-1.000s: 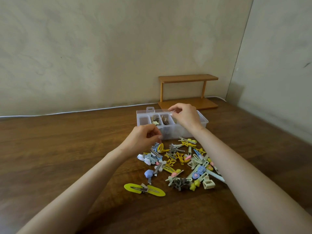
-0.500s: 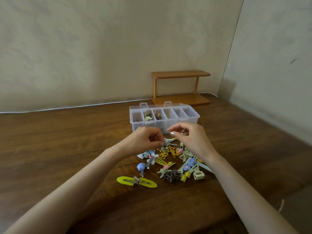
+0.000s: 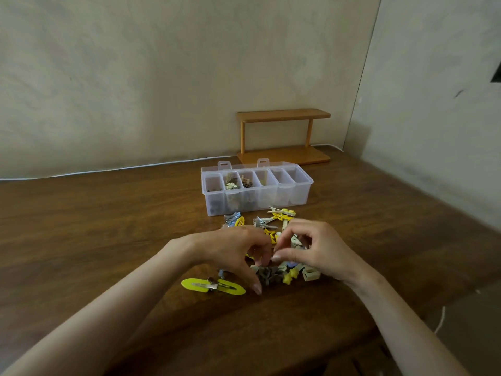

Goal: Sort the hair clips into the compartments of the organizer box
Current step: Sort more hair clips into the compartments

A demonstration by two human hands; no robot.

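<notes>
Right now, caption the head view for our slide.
Left hand and right hand meet over hair clips near a partly filled organizer box.

You are drawing your right hand (image 3: pixel 320 253) back from the organizer box (image 3: pixel 271 203) onto the hair clips (image 3: pixel 271 275), your left hand (image 3: pixel 230 251) lowering too.

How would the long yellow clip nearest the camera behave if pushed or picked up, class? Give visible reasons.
The yellow clip lies flat on the table, so it would probably slide, not roll. It looks thin, with a small metal clasp, so likely light and fairly stiff. Its low edges may make it fiddly to lift.
</notes>
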